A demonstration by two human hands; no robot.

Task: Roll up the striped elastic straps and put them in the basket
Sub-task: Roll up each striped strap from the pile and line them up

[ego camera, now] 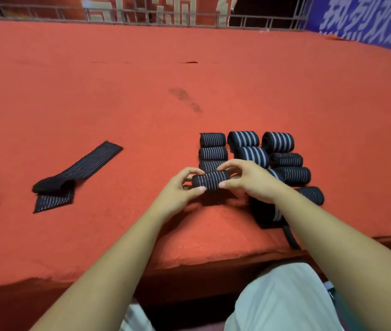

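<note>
My left hand and right hand pinch the rolled strap by its ends near the table's front edge; soft, springy, likely to unwind.

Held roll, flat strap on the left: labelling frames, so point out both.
Held roll (210, 181), head view, middle of its striped side.
Flat strap (89, 164), head view, middle of its unrolled length.

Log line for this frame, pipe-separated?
hands: left hand + right hand hold rolled strap | rolls grouped behind | unrolled strap left | basket: unseen
</note>
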